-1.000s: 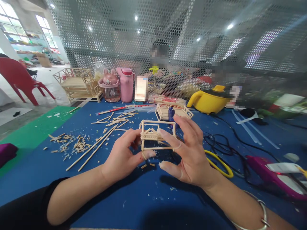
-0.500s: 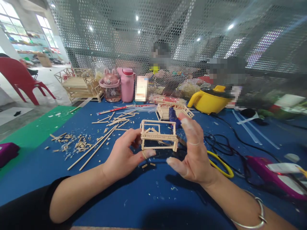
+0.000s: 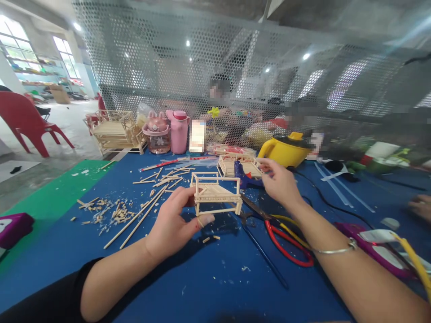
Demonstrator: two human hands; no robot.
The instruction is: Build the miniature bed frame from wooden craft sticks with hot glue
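The left hand (image 3: 173,226) pinches a little stick frame (image 3: 217,197) over the middle of the table (image 3: 161,289). The right hand (image 3: 281,181) is apart, nearer the far edge, by the blue glue gun (image 3: 239,170); I cannot tell if they touch. Long sticks (image 3: 138,215) lie toward the left edge.

The edge cuts off a purple case (image 3: 15,229) between eight and nine o'clock, and another person's hand (image 3: 421,206) near three. Whether the right fingers (image 3: 268,163) touch the glue gun (image 3: 239,172) is unclear.
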